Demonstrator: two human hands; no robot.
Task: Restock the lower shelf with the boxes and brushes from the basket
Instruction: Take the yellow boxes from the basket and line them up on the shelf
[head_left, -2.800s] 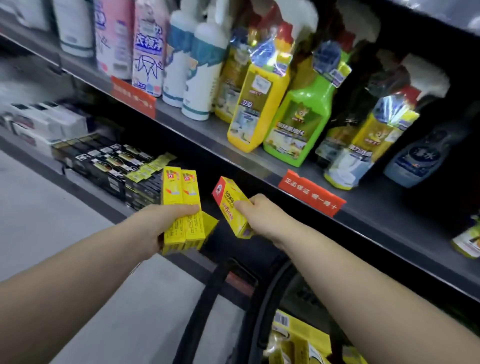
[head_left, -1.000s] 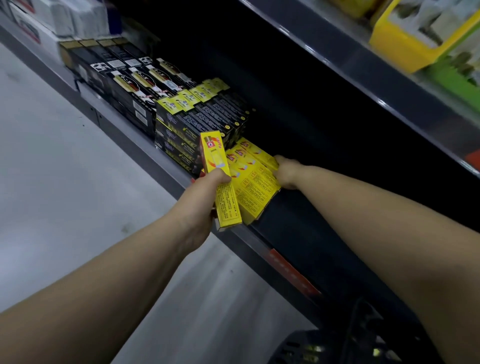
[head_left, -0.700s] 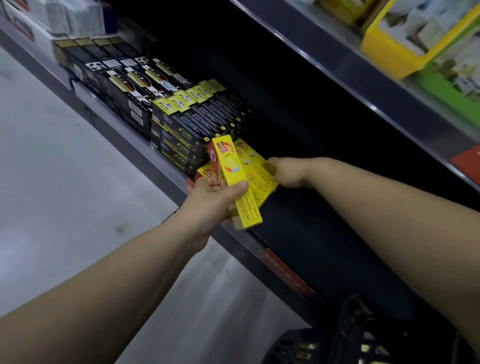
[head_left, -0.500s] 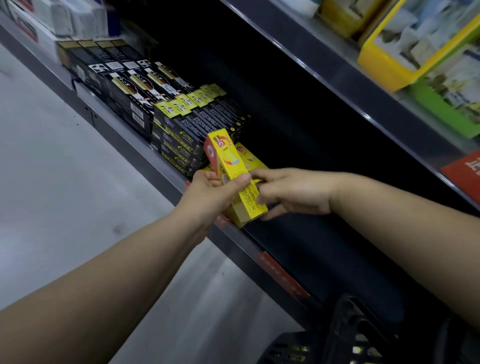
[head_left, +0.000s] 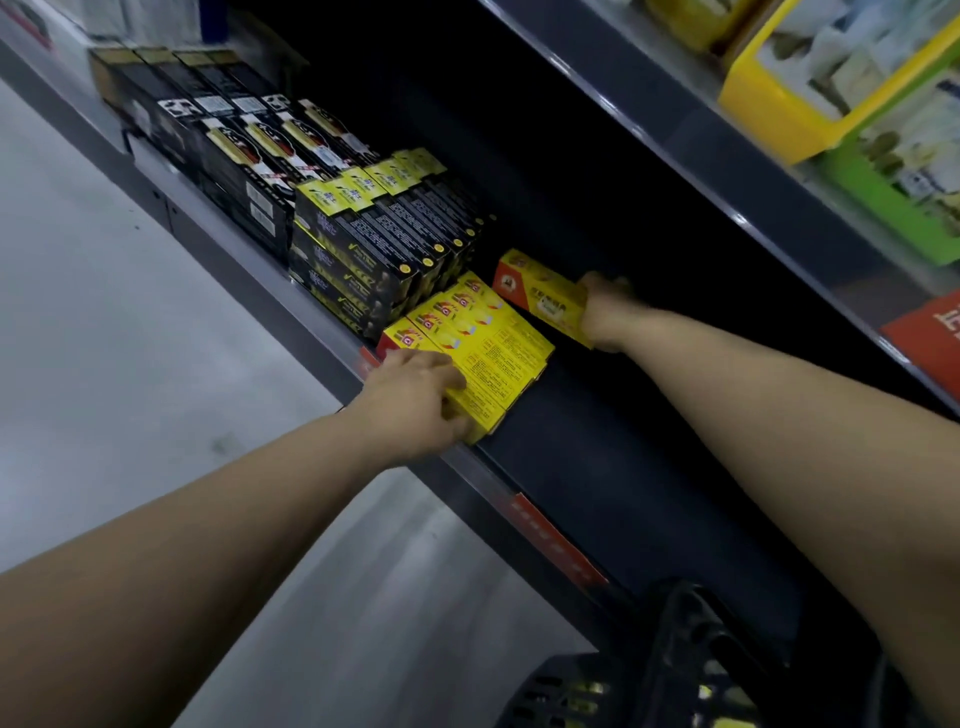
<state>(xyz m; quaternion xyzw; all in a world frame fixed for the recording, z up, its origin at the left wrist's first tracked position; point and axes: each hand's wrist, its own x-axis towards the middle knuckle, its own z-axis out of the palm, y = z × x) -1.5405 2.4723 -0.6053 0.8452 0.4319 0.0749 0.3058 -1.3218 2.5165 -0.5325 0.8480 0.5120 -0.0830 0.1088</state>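
Several yellow boxes (head_left: 483, 343) lie side by side at the front of the dark lower shelf (head_left: 597, 467), right of the black boxes. My left hand (head_left: 415, 400) lies over their near ends, fingers on top and thumb curled around the side of the nearest box. My right hand (head_left: 605, 312) reaches deeper into the shelf and grips one more yellow box with an orange end (head_left: 540, 296), held tilted just behind the row. The black basket (head_left: 623, 691) sits at the bottom edge with yellow items showing through its mesh. No brushes show.
Stacked black and yellow-topped boxes (head_left: 363, 244) fill the shelf to the left. The upper shelf (head_left: 727, 156) overhangs with yellow and green packages (head_left: 857, 104). Red price tags (head_left: 550, 545) line the shelf edge. Grey floor (head_left: 130, 364) lies to the left.
My right hand has taken the yellow box from my left hand and carried it back into the shelf. My left hand has dropped onto the row of yellow boxes.
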